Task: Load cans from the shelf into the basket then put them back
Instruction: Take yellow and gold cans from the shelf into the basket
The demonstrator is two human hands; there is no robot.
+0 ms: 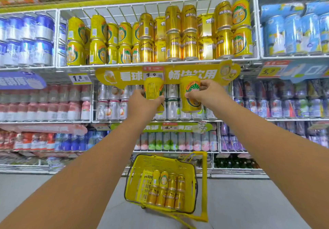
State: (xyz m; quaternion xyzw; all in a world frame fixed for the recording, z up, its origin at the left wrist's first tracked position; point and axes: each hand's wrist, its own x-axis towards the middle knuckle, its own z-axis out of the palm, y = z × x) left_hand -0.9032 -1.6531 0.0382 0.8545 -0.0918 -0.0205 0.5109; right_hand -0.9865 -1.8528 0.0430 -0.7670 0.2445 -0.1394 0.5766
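Left hand: the left hand [142, 102] is raised in front of the supermarket shelf [156, 63], its fingers [158, 99] curled round a yellow can [153, 88] held upright.
Right hand: the right hand [204, 91] grips a second yellow can [190, 93] with a green-and-orange emblem, fingers wrapped round its upper half; this can is also upright, just beside the first.
Position of held cans: both hang in the air just below the yellow promotional banner [192, 74] that runs along the shelf edge, in front of the rows of silver cans [171, 104] on the tier beneath.
Upper tier: stacked yellow and gold cans [188, 32] fill the white wire compartment two high, with some gaps showing in the rows.
Basket: a yellow plastic basket [138, 180] stands on the grey floor [240, 202] below the arms, near the foot of the shelving, its handle tipped to the right.
Basket contents: eight gold and yellow cans [167, 191] lie on their sides in two rows toward the right half.
Surroundings: blue cans [292, 32] to the right, blue-and-silver ones [28, 40] to the left, pink cans [44, 104] lower left.
Price tags: a tag reading 1.8 [79, 78] hangs at left.
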